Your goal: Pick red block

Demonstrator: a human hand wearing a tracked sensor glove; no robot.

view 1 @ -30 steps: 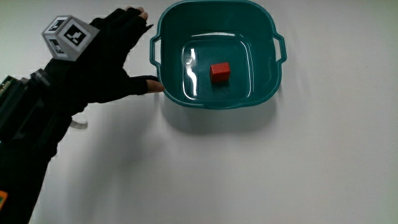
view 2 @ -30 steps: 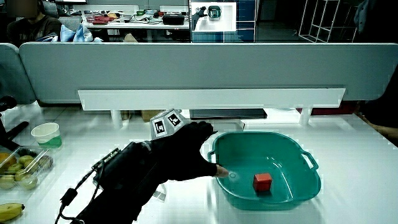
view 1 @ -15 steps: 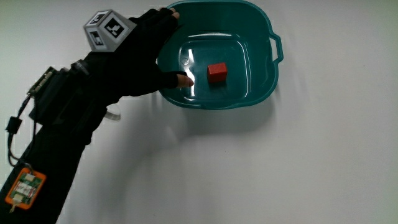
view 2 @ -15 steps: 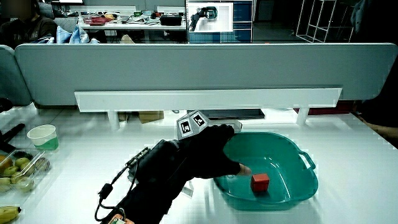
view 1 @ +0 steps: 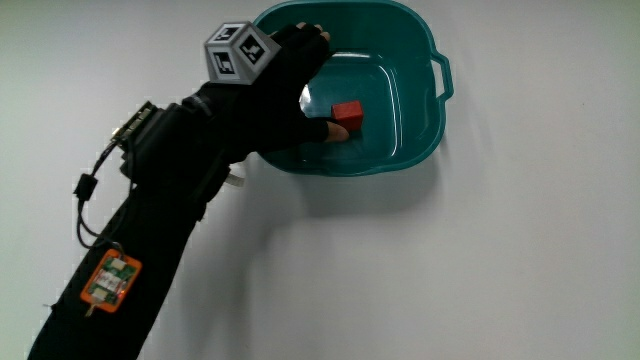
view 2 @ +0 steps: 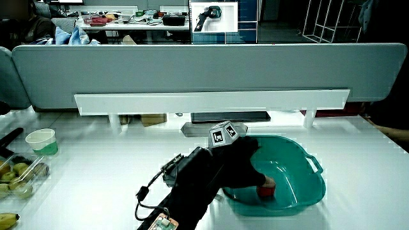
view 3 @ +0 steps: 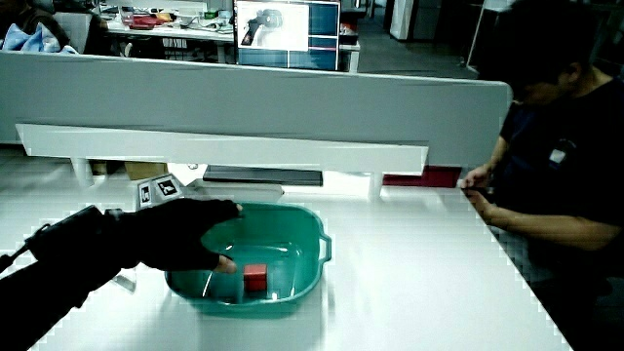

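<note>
A small red block (view 1: 348, 113) lies on the floor of a teal basin (view 1: 425, 120). The hand (view 1: 305, 88) reaches over the basin's rim and down inside it, fingers spread and holding nothing. Its thumb tip lies right beside the block, on the side nearer the person; contact cannot be told. In a side view the block (view 3: 255, 278) shows whole beside the hand (view 3: 190, 239) in the basin (view 3: 310, 255). In a side view the hand (view 2: 246, 169) covers most of the block (view 2: 268, 187). The patterned cube (view 1: 240, 55) rides on the hand's back.
A paper cup (view 2: 41, 142) and a tray of fruit (view 2: 16, 176) stand at the table's edge, away from the basin. A long white ledge (view 2: 211, 102) runs along the low partition (view 2: 211, 67). A small white scrap (view 1: 236, 180) lies under the forearm.
The hand has moved from beside the basin over its rim and into it, and its thumb has come up to the red block. The block and the basin have not moved.
</note>
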